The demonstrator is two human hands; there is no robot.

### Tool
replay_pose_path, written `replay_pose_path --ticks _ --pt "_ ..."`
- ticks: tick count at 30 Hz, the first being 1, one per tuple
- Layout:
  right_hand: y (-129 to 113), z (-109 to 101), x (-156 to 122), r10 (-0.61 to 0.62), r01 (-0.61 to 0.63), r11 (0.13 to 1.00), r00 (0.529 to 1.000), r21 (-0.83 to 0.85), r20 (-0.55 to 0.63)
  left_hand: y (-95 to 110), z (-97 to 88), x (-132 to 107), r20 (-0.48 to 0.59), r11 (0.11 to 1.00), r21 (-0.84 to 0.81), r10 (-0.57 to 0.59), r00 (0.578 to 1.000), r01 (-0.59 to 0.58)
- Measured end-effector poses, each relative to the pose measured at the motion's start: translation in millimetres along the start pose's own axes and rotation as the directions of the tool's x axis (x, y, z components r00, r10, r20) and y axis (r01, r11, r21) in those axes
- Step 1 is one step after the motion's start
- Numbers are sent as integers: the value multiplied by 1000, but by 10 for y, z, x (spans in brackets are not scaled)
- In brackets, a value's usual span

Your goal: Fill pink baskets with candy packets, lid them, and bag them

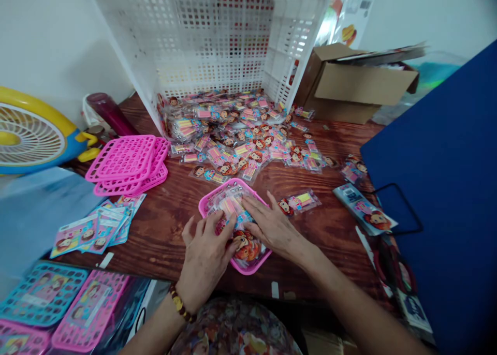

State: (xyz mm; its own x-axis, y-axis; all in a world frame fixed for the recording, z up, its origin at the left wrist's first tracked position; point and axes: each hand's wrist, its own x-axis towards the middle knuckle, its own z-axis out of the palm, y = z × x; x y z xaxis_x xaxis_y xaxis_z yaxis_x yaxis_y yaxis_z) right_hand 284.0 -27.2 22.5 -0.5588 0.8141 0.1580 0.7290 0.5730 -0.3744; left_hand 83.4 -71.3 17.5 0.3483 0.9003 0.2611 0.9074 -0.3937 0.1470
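Note:
A small pink plastic basket (254, 269) stands on the wooden table in front of me, filled with clear plastic packets (248, 247) printed with a cartoon girl. My left hand (207, 251) rests over its left side, fingers bent and apart, fingertips touching the packets. From the right, my right hand (274, 225) lies with fingers stretched out flat across the packets. Both hands are open, pressing on the contents rather than gripping them. Just right of the basket is a loose packet (301, 203) with pink and yellow pieces. The hands hide part of the basket's contents.
A white crate (287, 49) lies tipped, packets spilling from it (248, 148). Pink perforated lids (124, 161) and printed cards (97, 228) are at left, beside a fan (34, 132). Finished-looking baskets (91, 311) sit lower left. Scissors (396, 267) and a cardboard box (357, 88) stand right.

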Motion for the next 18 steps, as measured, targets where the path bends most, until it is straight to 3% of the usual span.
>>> replay_pose_path --ticks 4,8,11,14,16,18 --pt "42 19 2 67 -74 993 995 93 76 -14 52 21 -21 1000 24 7 1000 -6" --pt "105 -39 22 113 -136 948 989 289 96 -70 50 37 -5 1000 18 24 1000 -24" --pt "124 -125 24 113 -90 901 993 425 -28 -114 48 15 -39 999 -10 30 999 -31" --pt "84 -306 -91 123 -16 891 970 454 -209 -159 60 -21 -76 997 -49 52 996 -56" --pt "30 -468 -331 177 -51 914 943 403 -283 -192 76 -52 -110 994 -83 67 992 -77" --pt "-37 -626 -743 274 -163 927 909 338 -314 -222 93 -91 -151 989 -121 64 986 -83"
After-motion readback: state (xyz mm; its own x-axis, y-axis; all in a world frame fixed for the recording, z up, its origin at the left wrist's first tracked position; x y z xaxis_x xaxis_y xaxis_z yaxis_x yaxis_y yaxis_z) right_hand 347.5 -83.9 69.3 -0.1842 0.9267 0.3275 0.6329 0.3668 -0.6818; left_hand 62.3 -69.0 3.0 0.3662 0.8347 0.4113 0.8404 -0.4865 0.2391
